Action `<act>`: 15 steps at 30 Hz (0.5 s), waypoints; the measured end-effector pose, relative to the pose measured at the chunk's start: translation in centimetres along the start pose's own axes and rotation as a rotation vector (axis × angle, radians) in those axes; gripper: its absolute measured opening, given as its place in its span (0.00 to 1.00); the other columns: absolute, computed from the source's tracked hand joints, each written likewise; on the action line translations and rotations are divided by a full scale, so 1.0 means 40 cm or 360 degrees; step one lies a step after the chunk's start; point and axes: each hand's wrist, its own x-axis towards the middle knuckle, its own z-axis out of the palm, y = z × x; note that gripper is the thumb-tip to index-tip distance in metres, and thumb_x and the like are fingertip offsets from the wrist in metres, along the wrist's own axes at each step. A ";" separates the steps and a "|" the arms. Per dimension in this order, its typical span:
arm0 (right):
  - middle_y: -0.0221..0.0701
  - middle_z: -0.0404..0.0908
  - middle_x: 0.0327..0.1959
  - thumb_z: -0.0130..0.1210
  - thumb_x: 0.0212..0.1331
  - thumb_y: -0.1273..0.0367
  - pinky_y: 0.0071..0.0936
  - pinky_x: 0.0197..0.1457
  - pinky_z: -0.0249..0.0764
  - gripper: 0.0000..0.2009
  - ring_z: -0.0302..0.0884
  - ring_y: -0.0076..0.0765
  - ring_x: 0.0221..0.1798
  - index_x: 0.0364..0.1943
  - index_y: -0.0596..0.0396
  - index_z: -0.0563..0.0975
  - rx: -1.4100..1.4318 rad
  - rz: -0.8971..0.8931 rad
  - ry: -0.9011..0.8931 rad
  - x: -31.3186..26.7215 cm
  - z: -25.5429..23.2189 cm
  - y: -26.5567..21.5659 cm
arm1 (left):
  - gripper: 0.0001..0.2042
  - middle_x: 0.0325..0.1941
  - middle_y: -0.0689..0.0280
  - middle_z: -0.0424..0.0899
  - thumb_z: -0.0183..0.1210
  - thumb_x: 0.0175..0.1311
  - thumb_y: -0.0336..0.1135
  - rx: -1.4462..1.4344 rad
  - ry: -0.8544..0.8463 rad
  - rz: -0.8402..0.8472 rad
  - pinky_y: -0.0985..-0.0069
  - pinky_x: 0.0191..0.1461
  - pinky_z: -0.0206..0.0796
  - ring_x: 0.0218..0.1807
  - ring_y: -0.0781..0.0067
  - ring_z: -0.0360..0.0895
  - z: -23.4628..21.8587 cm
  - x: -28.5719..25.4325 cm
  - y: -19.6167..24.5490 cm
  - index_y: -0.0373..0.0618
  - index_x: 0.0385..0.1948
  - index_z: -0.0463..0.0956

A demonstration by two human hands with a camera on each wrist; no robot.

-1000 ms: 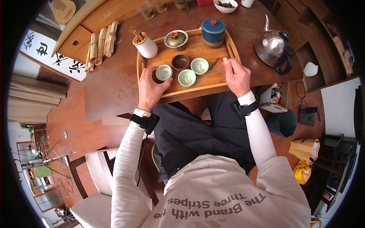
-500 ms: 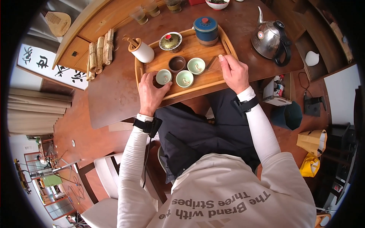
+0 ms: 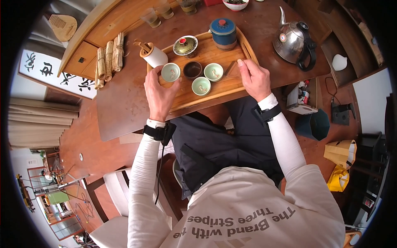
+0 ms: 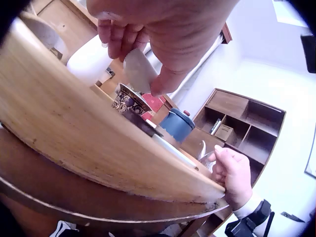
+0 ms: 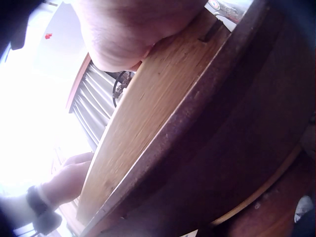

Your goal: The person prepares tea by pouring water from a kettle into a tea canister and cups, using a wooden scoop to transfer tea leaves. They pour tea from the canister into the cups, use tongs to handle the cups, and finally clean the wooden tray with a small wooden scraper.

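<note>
My left hand (image 3: 160, 93) holds a pale green teacup (image 3: 170, 72) between thumb and fingertips, at the tray's left side. In the left wrist view that cup (image 4: 139, 70) is tilted and shows above the tray's wooden rim. Two more pale green teacups, a right one (image 3: 213, 72) and a front one (image 3: 201, 86), stand by a dark brown cup (image 3: 192, 70) on the wooden tray (image 3: 225, 91). Over the tray's right side, my right hand (image 3: 257, 80) pinches a thin brown wedge-shaped thing (image 3: 234, 70); its kind I cannot tell.
On the tray's far side are a lidded bowl (image 3: 185, 45), a blue lidded pot (image 3: 223, 35) and a white tool holder (image 3: 155, 57). A steel kettle (image 3: 289, 43) stands right of the tray, bamboo rolls (image 3: 108, 60) to its left, several glasses (image 3: 165, 11) behind.
My left hand has moved the teacup up and leftward, away from the dark brown cup and the other two teacups. My right hand keeps its pinch with little movement.
</note>
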 end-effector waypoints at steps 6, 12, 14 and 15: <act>0.41 0.81 0.23 0.60 0.69 0.67 0.42 0.27 0.73 0.09 0.80 0.52 0.25 0.30 0.54 0.78 0.0034 -0.0008 0.0032 0.003 0.002 0.003 | 0.28 0.46 0.57 0.84 0.76 0.50 0.37 -0.0457 -0.0200 -0.0644 0.65 0.54 0.73 0.46 0.64 0.82 -0.001 0.006 0.015 0.35 0.51 0.75; 0.41 0.81 0.23 0.60 0.69 0.67 0.42 0.27 0.73 0.09 0.80 0.53 0.25 0.30 0.54 0.78 0.0009 -0.0017 0.0013 0.002 -0.001 0.001 | 0.28 0.47 0.55 0.84 0.75 0.52 0.36 -0.0532 -0.0091 -0.0605 0.67 0.56 0.73 0.48 0.66 0.82 -0.034 0.030 0.037 0.32 0.52 0.73; 0.41 0.81 0.23 0.60 0.69 0.67 0.42 0.27 0.73 0.09 0.80 0.53 0.25 0.30 0.54 0.78 0.0002 -0.0009 0.0011 0.002 -0.001 0.001 | 0.27 0.47 0.55 0.84 0.75 0.52 0.36 -0.0525 0.0018 -0.0487 0.67 0.57 0.73 0.49 0.65 0.82 -0.044 0.048 0.047 0.32 0.51 0.74; 0.41 0.81 0.23 0.60 0.69 0.67 0.42 0.27 0.73 0.09 0.80 0.53 0.25 0.30 0.54 0.78 -0.0003 -0.0017 0.0018 0.002 0.001 0.003 | 0.27 0.47 0.55 0.84 0.75 0.52 0.36 -0.0525 0.0018 -0.0487 0.67 0.57 0.73 0.49 0.65 0.82 -0.052 0.059 0.058 0.32 0.51 0.74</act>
